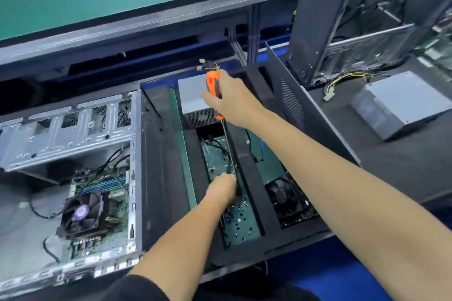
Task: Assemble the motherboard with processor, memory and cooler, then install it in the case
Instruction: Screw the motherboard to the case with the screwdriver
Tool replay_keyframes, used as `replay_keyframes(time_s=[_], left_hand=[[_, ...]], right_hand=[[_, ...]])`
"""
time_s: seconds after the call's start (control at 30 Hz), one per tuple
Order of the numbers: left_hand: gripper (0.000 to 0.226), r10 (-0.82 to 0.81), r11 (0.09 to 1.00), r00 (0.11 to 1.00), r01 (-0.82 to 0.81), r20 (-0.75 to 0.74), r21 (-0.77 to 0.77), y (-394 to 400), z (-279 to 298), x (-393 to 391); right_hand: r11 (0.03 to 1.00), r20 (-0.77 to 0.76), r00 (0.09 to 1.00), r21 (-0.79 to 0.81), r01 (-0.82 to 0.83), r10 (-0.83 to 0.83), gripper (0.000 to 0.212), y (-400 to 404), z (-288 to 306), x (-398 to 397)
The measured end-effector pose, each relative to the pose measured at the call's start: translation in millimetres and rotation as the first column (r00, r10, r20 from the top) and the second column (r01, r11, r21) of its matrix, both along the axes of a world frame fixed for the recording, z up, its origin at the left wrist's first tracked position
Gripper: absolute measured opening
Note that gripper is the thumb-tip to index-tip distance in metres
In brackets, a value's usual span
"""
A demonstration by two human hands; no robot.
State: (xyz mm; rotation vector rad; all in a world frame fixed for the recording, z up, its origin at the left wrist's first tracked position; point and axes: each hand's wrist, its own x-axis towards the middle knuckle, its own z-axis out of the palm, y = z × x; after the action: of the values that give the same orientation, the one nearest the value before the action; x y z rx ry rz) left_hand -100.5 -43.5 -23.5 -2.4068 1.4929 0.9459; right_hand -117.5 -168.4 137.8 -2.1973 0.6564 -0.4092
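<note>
An open metal case (73,129) lies on its side at the left. Inside it sits the motherboard (115,203) with a black cooler fan (82,212) and blue and green memory slots (105,184). My right hand (232,102) grips an orange and grey screwdriver (214,85) by the handle, its long shaft pointing down into a black foam tray (161,178). My left hand (223,189) reaches into the tray's middle slot at the shaft's tip, fingers curled down and hidden, just above several loose screws (238,220).
A grey power supply (193,95) sits at the tray's far end, a second fan (283,195) in its right slot. A second case (354,19) stands upright at the right, with another power supply (401,102) and a black side panel (293,102) beside it.
</note>
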Motion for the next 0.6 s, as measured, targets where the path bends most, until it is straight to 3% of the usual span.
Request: replay_keyframes(time_s=[0.4, 0.6], left_hand=[[0.034, 0.026, 0.999, 0.996, -0.024, 0.080, -0.029, -3.2, -44.4, -11.3], [0.030, 0.110, 0.994, 0.993, -0.109, -0.030, 0.018, -7.5, -34.9, -6.6]], right_hand=[[0.998, -0.025, 0.999, 0.029, 0.048, -0.047, 0.031, -18.8, -22.7, -8.8], [0.999, -0.012, 1.000, 0.035, 0.029, -0.029, 0.031, -18.5, -21.3, -3.8]])
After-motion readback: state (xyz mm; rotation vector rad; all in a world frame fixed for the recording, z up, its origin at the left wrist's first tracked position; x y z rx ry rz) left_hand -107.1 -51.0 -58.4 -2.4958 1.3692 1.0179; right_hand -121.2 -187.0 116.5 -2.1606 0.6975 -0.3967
